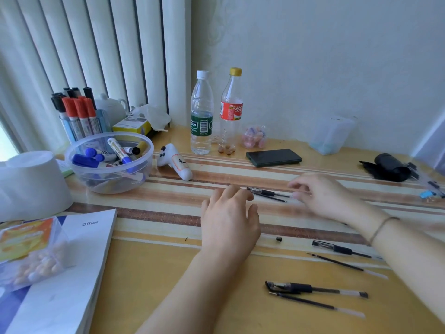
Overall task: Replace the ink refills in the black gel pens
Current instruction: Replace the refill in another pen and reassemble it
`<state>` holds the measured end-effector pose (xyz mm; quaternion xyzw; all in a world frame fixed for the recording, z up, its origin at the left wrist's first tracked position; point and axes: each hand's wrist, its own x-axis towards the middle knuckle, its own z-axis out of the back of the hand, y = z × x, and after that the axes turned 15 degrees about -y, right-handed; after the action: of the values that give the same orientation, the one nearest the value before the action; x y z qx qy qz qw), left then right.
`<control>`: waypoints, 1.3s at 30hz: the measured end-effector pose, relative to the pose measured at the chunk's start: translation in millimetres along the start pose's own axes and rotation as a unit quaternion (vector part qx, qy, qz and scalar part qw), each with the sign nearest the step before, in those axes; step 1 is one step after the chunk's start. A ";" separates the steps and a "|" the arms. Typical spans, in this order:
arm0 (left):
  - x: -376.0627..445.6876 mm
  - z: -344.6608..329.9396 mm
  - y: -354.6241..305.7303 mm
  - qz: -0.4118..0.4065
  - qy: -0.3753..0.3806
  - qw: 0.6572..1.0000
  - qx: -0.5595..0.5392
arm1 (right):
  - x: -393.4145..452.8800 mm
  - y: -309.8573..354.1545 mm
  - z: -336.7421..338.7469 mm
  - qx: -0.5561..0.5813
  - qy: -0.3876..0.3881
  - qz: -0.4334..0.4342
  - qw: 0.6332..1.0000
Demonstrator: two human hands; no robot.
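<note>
Clear plastic bowl (108, 162) at left-centre holds blue-capped markers, cup (72, 131) behind it holds red- and black-capped markers; at frame centre a black gel pen (263, 192) lies between left hand (228, 218), fingers spread and grasping nothing, and right hand (322, 196), whose fingertip grip I cannot tell.

1. The worktop (168, 261) is yellow, crossed by brown and cream stripes.
2. The gel pens (313, 288) are black with clear barrels.
3. The phone (273, 157) is dark green.
4. One bottle (231, 109) bears a red label and yellow cap.
</note>
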<state>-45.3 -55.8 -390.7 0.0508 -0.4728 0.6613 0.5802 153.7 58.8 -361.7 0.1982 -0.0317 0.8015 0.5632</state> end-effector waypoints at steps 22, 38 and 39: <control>-13.3 3.8 -20.0 -0.227 0.096 0.968 -0.048 | -94.9 39.7 30.3 0.044 -0.174 0.176 0.968; -8.8 4.8 -17.3 -0.202 0.081 0.973 -0.079 | -101.4 11.0 30.5 0.101 -0.195 0.161 0.962; -8.8 3.6 -17.2 -0.189 0.078 0.975 -0.086 | -101.8 12.7 30.0 0.109 -0.205 0.165 0.959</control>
<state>-30.2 -66.7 -384.4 0.0374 -0.4634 0.4981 0.7319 179.7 -44.7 -367.9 0.4105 -0.0907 0.8242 0.3795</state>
